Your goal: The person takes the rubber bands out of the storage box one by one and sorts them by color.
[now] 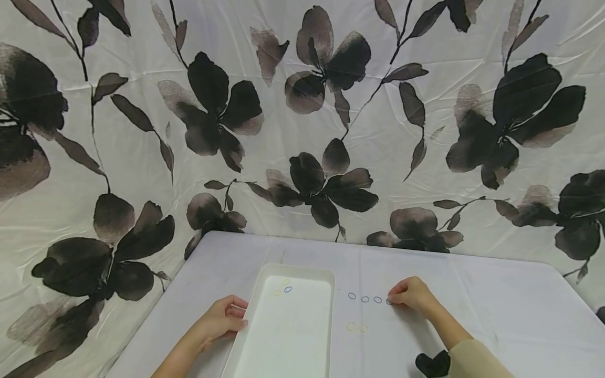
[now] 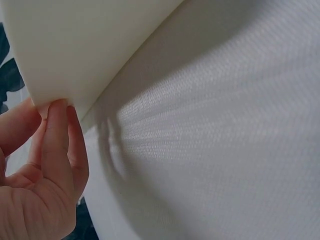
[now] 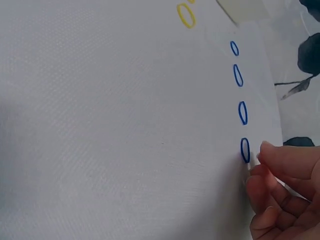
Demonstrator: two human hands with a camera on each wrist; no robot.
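Note:
My left hand pinches the left rim of a white rectangular tray between thumb and fingers; the left wrist view shows this grip at the tray's edge. Inside the tray lie a small thin blue ring and two yellow rings. Right of it, several blue rings form a row on the table. At the row's right end is my right hand, its fingertips beside the last blue ring. In the right wrist view that ring lies flat, with the thumb and forefinger slightly apart.
Two yellow rings lie on the white-covered table below the blue row. A floral cloth hangs behind the table's back edge. Near my right sleeve is a dark printed patch.

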